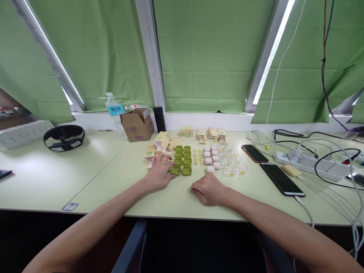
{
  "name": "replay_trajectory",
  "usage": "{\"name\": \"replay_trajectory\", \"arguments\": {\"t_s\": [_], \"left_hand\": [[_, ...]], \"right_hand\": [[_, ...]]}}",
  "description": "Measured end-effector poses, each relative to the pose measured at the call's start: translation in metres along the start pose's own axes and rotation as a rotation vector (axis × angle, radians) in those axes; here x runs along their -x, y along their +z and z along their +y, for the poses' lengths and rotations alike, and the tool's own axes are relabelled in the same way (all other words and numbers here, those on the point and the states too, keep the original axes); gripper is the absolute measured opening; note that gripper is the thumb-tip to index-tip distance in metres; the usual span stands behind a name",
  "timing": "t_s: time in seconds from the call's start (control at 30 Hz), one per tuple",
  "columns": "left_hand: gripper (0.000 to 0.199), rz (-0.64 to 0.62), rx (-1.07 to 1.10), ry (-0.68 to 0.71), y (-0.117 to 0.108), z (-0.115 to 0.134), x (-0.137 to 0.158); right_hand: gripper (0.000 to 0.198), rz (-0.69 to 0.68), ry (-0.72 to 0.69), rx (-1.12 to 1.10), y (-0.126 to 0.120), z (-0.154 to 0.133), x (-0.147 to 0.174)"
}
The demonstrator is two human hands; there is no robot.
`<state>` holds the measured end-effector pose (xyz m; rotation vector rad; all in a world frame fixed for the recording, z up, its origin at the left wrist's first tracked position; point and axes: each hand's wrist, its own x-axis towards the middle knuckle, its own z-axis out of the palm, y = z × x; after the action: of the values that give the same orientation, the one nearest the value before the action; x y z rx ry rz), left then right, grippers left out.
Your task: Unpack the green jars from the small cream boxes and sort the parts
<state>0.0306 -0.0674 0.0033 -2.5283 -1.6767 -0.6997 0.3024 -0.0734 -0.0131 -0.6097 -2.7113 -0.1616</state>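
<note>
My left hand [159, 172] lies over the left side of two columns of small green square trays [187, 171]. Its fingers are apart, with fingertips and thumb at the nearest left tray [176, 171]. Under and behind that hand are several cream paper boxes [161, 141], some tipped over. My right hand [209, 189] rests on the table as a loose fist, just in front of the nearest white rounded piece [210, 169]. Between trays and pinkish-white pieces [216, 165] lie rows of tiny yellowish squares [196, 159]. Clear plastic covers [229, 172] stand to their right.
More cream boxes [186, 132] stand at the back. Behind the left hand are a brown carton [137, 128], a water bottle [115, 110] and a black cylinder [159, 119]. Two phones [282, 179], a power strip [313, 165] and tangled cables occupy the right. A black headset [64, 138] lies left.
</note>
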Motion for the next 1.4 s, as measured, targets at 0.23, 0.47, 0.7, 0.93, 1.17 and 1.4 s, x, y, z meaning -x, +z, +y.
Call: {"name": "replay_trajectory", "arguments": {"t_s": [0.23,0.47,0.7,0.93,1.17,1.4], "left_hand": [[0.028,0.095,0.028,0.002,-0.023,-0.002,-0.010],[0.020,0.138,-0.023,0.004,-0.034,-0.008,-0.033],[0.043,0.078,-0.263,0.032,-0.017,-0.025,-0.129],[0.062,-0.103,-0.394,-0.102,0.022,-0.032,-0.219],[0.084,-0.137,-0.402,-0.218,0.060,-0.032,-0.250],[0.080,-0.144,-0.387,-0.225,0.073,-0.037,-0.262]], "right_hand": [[0.024,-0.018,0.004,-0.006,-0.001,-0.002,-0.001],[0.023,0.000,0.009,-0.016,0.000,-0.002,-0.001],[0.023,0.011,-0.025,0.005,0.003,-0.002,-0.002],[0.018,0.031,-0.105,0.049,0.004,-0.005,-0.003],[0.015,-0.012,-0.147,0.087,0.003,-0.011,-0.006],[0.012,-0.082,-0.154,0.077,-0.002,-0.015,-0.010]]}}
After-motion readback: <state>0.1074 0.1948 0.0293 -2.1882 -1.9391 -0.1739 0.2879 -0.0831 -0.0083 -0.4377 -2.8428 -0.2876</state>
